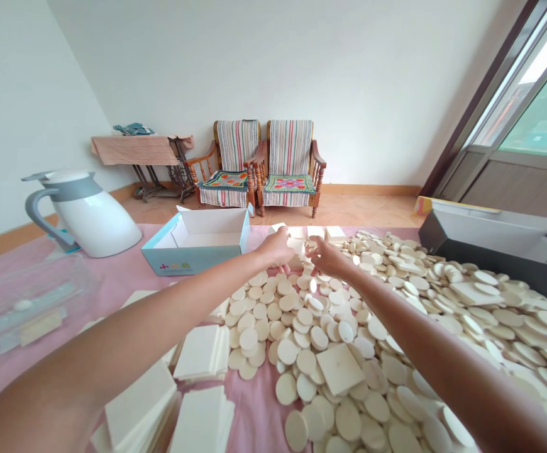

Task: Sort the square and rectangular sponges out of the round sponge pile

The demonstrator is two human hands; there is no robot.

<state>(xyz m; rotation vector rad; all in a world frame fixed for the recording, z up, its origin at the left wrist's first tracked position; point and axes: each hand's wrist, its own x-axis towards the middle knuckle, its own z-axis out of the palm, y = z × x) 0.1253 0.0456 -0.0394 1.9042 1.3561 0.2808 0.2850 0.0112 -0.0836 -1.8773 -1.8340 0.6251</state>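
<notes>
Two hands meet at the far side of the desk point(122, 277): the left hand point(278, 247) and right hand point(323, 255) both pinch pale sponge pieces point(300, 250), their shape hidden by the fingers. Round sponge discs point(302, 340) lie flat. Print on the blue box point(193, 248) is unreadable.

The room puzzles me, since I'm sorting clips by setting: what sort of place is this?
Probably a home living room used for handwork: two cushioned wooden armchairs stand against the wall, and a pink-clothed table holds heaps of pale foam discs.
</notes>
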